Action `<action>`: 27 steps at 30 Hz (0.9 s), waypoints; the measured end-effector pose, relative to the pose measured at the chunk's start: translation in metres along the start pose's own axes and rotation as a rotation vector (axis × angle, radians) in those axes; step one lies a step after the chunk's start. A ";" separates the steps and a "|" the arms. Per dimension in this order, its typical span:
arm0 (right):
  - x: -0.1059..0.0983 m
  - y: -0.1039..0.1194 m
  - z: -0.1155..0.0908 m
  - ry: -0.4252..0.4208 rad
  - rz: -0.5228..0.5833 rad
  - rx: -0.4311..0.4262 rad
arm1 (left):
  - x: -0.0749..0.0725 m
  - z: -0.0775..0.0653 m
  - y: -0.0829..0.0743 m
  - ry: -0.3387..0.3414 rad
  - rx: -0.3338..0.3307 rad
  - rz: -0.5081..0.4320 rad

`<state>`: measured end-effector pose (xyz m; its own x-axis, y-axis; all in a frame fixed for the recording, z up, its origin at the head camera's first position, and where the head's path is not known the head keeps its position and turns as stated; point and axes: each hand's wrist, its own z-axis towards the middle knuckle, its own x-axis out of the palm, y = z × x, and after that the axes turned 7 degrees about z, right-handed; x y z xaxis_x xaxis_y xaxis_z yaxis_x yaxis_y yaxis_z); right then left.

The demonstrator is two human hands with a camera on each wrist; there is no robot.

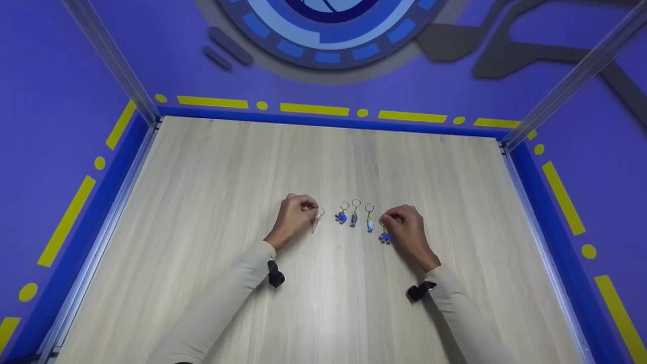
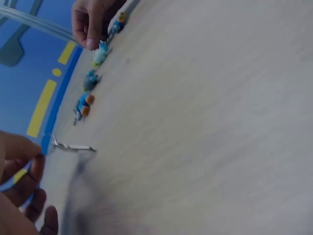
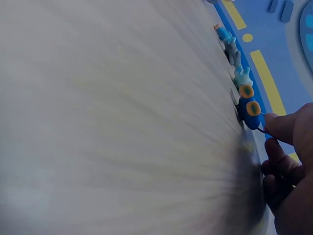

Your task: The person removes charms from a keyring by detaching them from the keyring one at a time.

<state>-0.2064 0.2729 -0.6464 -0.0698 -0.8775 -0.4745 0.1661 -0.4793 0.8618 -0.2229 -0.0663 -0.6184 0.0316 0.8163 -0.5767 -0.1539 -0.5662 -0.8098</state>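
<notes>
My left hand (image 1: 294, 216) pinches the ring of a keychain with a slim silver-white pendant (image 2: 76, 147), at the left end of a row of keychains. At the other end, my right hand (image 1: 408, 230) holds a blue figure keychain (image 3: 250, 111) by its ring between thumb and finger; the figure has two orange round parts. Between the hands lie a blue figure keychain (image 1: 341, 218), a grey and blue figure keychain (image 1: 354, 219) and a light blue figure keychain (image 1: 370, 225), their rings pointing to the far side.
The pale wood-grain table (image 1: 323, 303) has a blue back wall (image 1: 313, 88) with yellow marks behind it. Blue side panels and metal frame posts (image 1: 116, 65) bound it left and right. A black wrist strap (image 1: 275, 275) shows at the left sleeve, another (image 1: 419, 291) at the right.
</notes>
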 end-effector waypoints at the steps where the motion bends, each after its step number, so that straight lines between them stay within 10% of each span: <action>1: 0.001 -0.001 0.001 0.003 0.003 0.002 | 0.001 0.002 0.004 0.007 0.011 -0.010; 14: 0.010 -0.010 0.008 0.020 0.040 0.006 | 0.014 0.009 0.038 -0.064 0.066 -0.026; 20: 0.012 -0.014 0.010 0.002 0.033 -0.004 | 0.021 0.010 0.041 -0.146 0.095 -0.019; 27: 0.005 -0.009 0.004 0.033 0.013 0.000 | 0.011 0.008 0.035 -0.093 0.069 0.008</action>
<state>-0.2123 0.2728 -0.6556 -0.0351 -0.8823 -0.4693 0.1665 -0.4682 0.8678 -0.2355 -0.0765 -0.6522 -0.0612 0.8206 -0.5682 -0.2217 -0.5662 -0.7939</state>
